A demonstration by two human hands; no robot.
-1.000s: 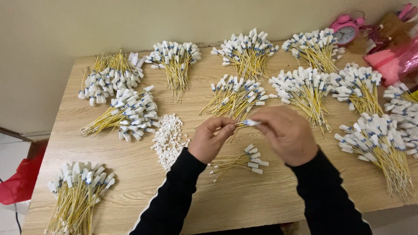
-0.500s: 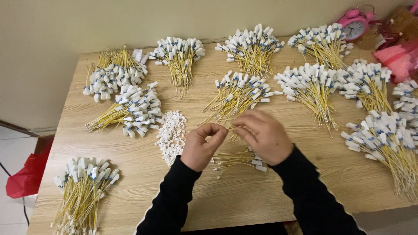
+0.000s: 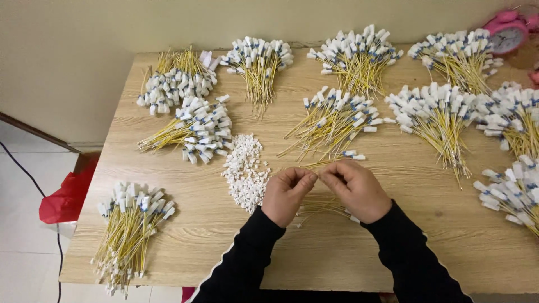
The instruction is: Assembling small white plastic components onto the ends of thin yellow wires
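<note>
My left hand (image 3: 285, 195) and my right hand (image 3: 357, 189) meet fingertip to fingertip over the middle of the wooden table (image 3: 348, 258). Between them they pinch a thin yellow wire (image 3: 331, 163) that runs up and right to a white and blue end piece. A small loose bunch of yellow wires (image 3: 321, 205) lies under and between my hands. Just left of my left hand is a heap of small white caps (image 3: 245, 170). Whatever sits between the fingertips is hidden.
Several bundles of yellow wires with white and blue ends ring the table, among them one at the near left (image 3: 132, 224), one in the middle (image 3: 331, 120) and one at the right edge (image 3: 514, 193). A pink alarm clock (image 3: 507, 32) stands far right. Red bag (image 3: 66, 199) on the floor at left.
My hands have come down toward the near side and closed together, fingertips now touching. The wire's white end, earlier at my fingers, now sticks out up and right.
</note>
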